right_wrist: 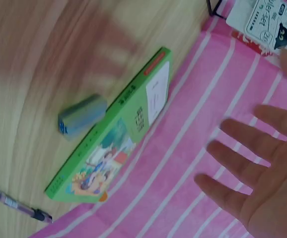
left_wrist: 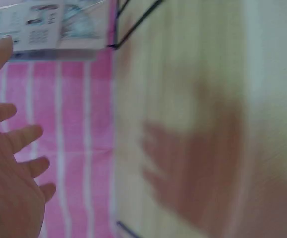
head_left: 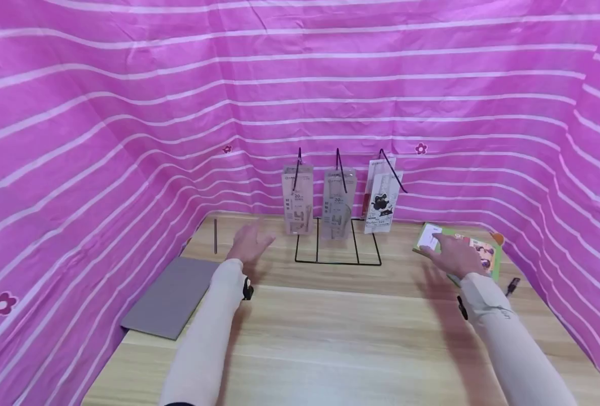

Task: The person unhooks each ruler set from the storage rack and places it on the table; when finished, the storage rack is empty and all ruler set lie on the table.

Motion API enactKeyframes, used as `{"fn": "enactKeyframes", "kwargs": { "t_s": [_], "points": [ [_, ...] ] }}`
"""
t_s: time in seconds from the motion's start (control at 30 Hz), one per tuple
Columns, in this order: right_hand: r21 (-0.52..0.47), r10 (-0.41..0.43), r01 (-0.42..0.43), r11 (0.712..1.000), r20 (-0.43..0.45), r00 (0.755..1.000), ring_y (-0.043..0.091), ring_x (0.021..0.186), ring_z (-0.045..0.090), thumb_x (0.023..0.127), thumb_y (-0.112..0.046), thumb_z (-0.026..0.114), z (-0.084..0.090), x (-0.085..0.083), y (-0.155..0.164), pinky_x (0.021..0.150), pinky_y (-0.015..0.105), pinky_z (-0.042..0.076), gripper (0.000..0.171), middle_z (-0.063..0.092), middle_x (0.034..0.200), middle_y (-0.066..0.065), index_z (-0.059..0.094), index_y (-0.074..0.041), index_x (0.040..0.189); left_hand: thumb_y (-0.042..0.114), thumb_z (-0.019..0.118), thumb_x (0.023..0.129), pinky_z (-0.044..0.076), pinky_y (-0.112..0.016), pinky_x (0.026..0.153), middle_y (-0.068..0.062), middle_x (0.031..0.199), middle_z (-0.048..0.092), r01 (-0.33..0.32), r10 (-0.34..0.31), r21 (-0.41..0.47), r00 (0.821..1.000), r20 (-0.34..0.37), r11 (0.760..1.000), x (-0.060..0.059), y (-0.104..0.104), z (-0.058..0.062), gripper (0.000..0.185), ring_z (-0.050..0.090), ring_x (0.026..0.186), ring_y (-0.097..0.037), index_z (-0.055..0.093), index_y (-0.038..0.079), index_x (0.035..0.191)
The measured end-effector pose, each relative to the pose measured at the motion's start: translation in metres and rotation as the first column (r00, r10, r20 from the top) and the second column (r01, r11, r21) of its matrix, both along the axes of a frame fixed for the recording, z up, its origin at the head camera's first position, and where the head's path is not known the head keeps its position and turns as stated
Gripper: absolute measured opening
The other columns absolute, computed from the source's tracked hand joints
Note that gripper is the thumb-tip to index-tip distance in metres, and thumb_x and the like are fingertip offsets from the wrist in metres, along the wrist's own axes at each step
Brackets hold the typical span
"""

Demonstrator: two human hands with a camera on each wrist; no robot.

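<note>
1. The right hand (head_left: 452,255) hovers with fingers spread and holds nothing, just over the near-left end of the green picture book (head_left: 475,248). In the right wrist view the book (right_wrist: 116,134) lies flat on the surface, its long axis running away from that hand toward the back right.
2. The left hand (head_left: 246,243) is also spread and empty, well apart from the book and nearer the wire rack (head_left: 338,242), whose hanging ruler packs (head_left: 338,203) lie just beyond its fingertips.
3. A blue eraser (right_wrist: 82,115) lies just beside the book's edge; a pen (right_wrist: 19,205) lies past its far end.
4. A grey pad (head_left: 173,296) lies left of the left forearm on the wooden surface (head_left: 330,338), which pink striped cloth (head_left: 127,113) walls in.
</note>
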State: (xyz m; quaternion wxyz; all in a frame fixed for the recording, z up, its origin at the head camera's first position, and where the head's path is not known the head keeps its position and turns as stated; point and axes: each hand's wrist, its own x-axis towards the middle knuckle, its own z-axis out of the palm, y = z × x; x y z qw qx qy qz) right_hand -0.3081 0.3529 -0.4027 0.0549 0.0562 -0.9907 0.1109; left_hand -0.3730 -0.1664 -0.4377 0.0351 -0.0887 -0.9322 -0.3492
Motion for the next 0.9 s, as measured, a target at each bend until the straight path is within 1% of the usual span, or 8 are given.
{"fn": "enactKeyframes", "kwargs": {
  "t_s": [0.07,0.13,0.27,0.33,0.47,0.57,0.7,0.9],
  "points": [
    [0.011,0.017,-0.017,1.0,-0.011,1.0,0.051,0.097,0.065,0.1,-0.053,0.052,-0.002,-0.001,-0.003,0.071,0.059,0.056,0.069,0.063,0.121,0.035,0.056,0.006,0.135,0.05,0.057,0.1,0.02,-0.061,0.121,-0.016,0.162,0.033,0.024,-0.026,0.03,0.998,0.066,0.999,0.002,0.004,-0.011,0.075,0.032,0.148,-0.04,0.027,0.015,0.16],
    [0.016,0.031,-0.031,0.999,-0.016,0.999,0.047,0.093,0.068,0.101,-0.046,0.054,-0.005,-0.002,-0.006,0.068,0.055,0.057,0.058,0.068,0.114,0.031,0.064,0.005,0.125,0.048,0.06,0.099,0.029,-0.059,0.118,-0.017,0.157,0.042,0.049,-0.056,0.066,0.992,0.11,0.997,0.003,0.008,-0.022,0.072,0.045,0.14,-0.038,0.035,0.013,0.157],
    [0.001,0.044,-0.044,0.999,0.002,0.999,0.039,0.084,0.07,0.1,-0.035,0.056,-0.013,-0.003,-0.013,0.065,0.051,0.057,0.043,0.072,0.106,0.026,0.07,0.002,0.117,0.037,0.064,0.099,0.038,-0.058,0.113,-0.019,0.147,0.053,0.121,-0.131,0.099,0.986,0.106,0.988,0.0,0.02,-0.043,0.06,0.056,0.13,-0.04,0.047,0.01,0.15],
    [-0.002,0.042,-0.042,0.999,0.029,0.999,0.04,0.085,0.069,0.1,-0.033,0.056,-0.016,-0.002,-0.016,0.066,0.051,0.057,0.041,0.072,0.107,0.026,0.07,0.001,0.118,0.034,0.065,0.099,0.033,-0.058,0.116,-0.017,0.148,0.053,0.144,-0.153,0.097,0.984,0.089,0.985,-0.003,0.027,-0.052,0.057,0.051,0.135,-0.041,0.051,0.01,0.148],
    [0.001,0.027,-0.028,1.0,0.091,0.996,0.045,0.094,0.068,0.101,-0.034,0.055,-0.021,-0.002,-0.021,0.071,0.053,0.056,0.043,0.07,0.111,0.028,0.068,0.0,0.122,0.035,0.068,0.096,0.018,-0.061,0.121,-0.015,0.156,0.044,0.16,-0.172,0.112,0.98,0.105,0.981,-0.007,0.041,-0.065,0.057,0.026,0.149,-0.044,0.053,0.011,0.146],
    [-0.002,0.017,-0.017,1.0,0.112,0.994,0.039,0.087,0.068,0.101,-0.035,0.055,-0.024,-0.004,-0.024,0.066,0.048,0.056,0.043,0.071,0.108,0.027,0.068,0.0,0.123,0.037,0.069,0.095,0.007,-0.061,0.123,-0.015,0.159,0.038,0.153,-0.166,0.109,0.979,0.118,0.982,-0.012,0.049,-0.071,0.058,0.013,0.153,-0.045,0.055,0.013,0.145],
    [-0.005,0.019,-0.018,1.0,0.125,0.992,0.033,0.082,0.067,0.102,-0.034,0.054,-0.026,-0.006,-0.027,0.06,0.041,0.054,0.043,0.071,0.107,0.027,0.067,0.0,0.124,0.039,0.07,0.093,-0.002,-0.06,0.123,-0.016,0.159,0.037,0.143,-0.15,0.081,0.984,0.092,0.986,-0.018,0.055,-0.079,0.056,0.01,0.153,-0.045,0.059,0.014,0.141],
    [-0.026,0.044,-0.042,0.999,0.101,0.994,0.044,0.096,0.069,0.103,-0.033,0.054,-0.033,-0.011,-0.027,0.073,0.052,0.058,0.041,0.07,0.112,0.028,0.068,0.001,0.122,0.04,0.067,0.094,-0.002,-0.061,0.123,-0.016,0.159,0.037,0.113,-0.113,0.006,0.992,0.065,0.994,-0.025,0.062,-0.086,0.052,0.012,0.152,-0.046,0.061,0.015,0.139]
  ]
}}
